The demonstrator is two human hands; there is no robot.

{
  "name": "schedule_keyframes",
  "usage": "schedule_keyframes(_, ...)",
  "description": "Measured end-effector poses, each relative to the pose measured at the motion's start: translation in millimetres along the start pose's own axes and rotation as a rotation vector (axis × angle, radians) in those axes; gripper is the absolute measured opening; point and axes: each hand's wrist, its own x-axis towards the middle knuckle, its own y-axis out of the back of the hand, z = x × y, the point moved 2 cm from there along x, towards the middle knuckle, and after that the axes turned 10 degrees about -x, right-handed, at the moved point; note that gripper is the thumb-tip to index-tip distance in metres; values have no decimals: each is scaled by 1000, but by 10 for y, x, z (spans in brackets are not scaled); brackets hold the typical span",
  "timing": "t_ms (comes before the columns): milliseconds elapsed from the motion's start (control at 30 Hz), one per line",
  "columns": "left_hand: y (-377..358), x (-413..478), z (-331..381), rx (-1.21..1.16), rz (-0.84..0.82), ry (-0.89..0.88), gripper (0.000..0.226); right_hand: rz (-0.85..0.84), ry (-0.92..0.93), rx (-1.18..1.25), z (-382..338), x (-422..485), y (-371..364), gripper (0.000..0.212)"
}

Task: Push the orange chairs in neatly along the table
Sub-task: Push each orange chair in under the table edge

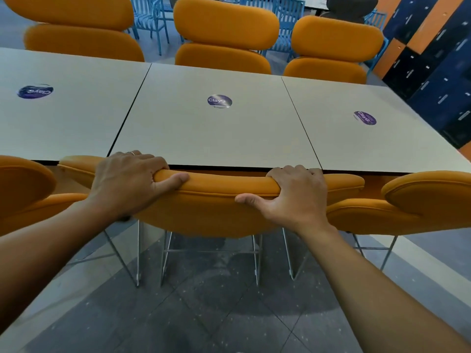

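Your left hand (127, 179) and right hand (293, 197) both grip the top edge of the middle orange chair (211, 200), fingers curled over the backrest and thumbs on its near face. The backrest sits right at the near edge of the worktop (216, 138). Another orange chair (23, 184) stands at its left and one (420, 200) at its right; three more (224, 34) line the far side.

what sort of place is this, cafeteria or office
Probably a canteen or shared break area: joined tables with round stickers, matching orange chairs along both sides, blue chairs behind, and lockers on the right.
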Motion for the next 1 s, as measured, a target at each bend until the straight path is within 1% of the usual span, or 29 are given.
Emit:
schedule_keyframes(133,2,-46,146,-19,16,122,86,-8,40,-26,49,1,-9,91)
schedule_keyframes(233,17,-91,204,-29,0,175,88,-6,58,-28,85,12,-13,90)
schedule_keyframes(400,26,-188,330,-24,32,218,79,-5,95,-16,160,-9,-7,90)
schedule_keyframes(533,33,-174,339,-17,31,211,77,-8,97,-14,164,-28,-5,91)
schedule_keyframes(600,19,-138,290,-6,32,190,79,-6,86,1,146,-9,-4,92)
schedule_keyframes(833,24,-1,53,-6,8,127,84,-7,24,22,-1,54,5,92)
schedule_keyframes(1000,12,45,-172,-12,-18,132,86,-19,-23,2,-180,92,-16,95)
